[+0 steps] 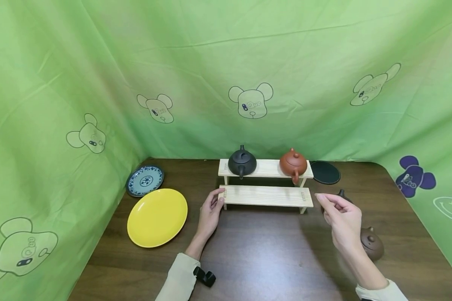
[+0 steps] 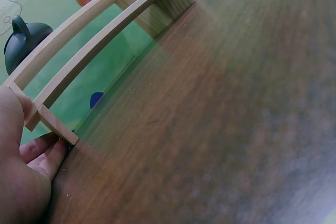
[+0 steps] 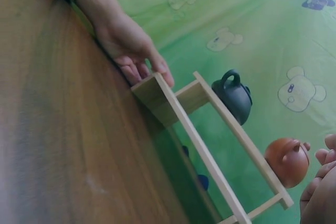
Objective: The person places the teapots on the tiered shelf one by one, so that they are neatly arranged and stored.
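At the left end of a two-tier wooden stand (image 1: 267, 196), my left hand (image 1: 209, 213) grips the lower tier, its thumb along the board and its fingers around the end. To the right of the stand my right hand (image 1: 344, 223) is raised over the table, fingers loosely bent, holding nothing visible. A black teapot (image 1: 242, 162) and a reddish-orange teapot (image 1: 293, 162) sit on the upper tier. Beside my right wrist stands a brown teapot (image 1: 372, 243), partly covered by it. Another dark teapot (image 1: 342, 194) is mostly hidden behind the right hand.
A yellow plate (image 1: 157, 218) and a blue patterned plate (image 1: 145, 180) lie on the table's left side. Behind the stand's right end is a dark round mat (image 1: 325, 172). Green cloth (image 1: 196, 62) hangs around the brown wooden table (image 1: 263, 259).
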Demonstrator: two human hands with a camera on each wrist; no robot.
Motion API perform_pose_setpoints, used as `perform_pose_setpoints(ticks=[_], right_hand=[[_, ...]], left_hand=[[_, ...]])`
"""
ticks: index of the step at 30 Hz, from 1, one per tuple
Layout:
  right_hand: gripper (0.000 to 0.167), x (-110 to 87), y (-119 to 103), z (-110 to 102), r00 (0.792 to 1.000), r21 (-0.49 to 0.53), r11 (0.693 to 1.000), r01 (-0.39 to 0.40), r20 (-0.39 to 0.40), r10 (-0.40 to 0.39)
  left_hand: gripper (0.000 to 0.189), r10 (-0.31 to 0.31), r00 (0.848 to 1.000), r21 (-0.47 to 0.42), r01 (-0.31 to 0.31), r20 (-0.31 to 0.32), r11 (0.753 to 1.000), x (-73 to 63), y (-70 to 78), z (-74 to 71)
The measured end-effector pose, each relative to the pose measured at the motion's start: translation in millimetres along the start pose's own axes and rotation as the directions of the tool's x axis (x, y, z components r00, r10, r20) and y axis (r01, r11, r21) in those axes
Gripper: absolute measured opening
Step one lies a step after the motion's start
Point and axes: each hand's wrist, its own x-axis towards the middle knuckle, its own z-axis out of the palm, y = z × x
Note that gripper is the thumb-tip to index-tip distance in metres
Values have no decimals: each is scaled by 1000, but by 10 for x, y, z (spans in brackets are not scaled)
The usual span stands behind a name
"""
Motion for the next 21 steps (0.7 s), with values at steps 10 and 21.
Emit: perform_pose_setpoints(ticks=[10,21], right_hand=[[7,-167,10,-202,1000,-47,999,-28,-3,27],[12,-353,13,-381,999,-55,998,-29,-21,28]], left_hand=[[31,-12,1000,11,12,2,1000,-4,12,5],[31,-20,1000,-2,20,7,1000,-7,59,1]])
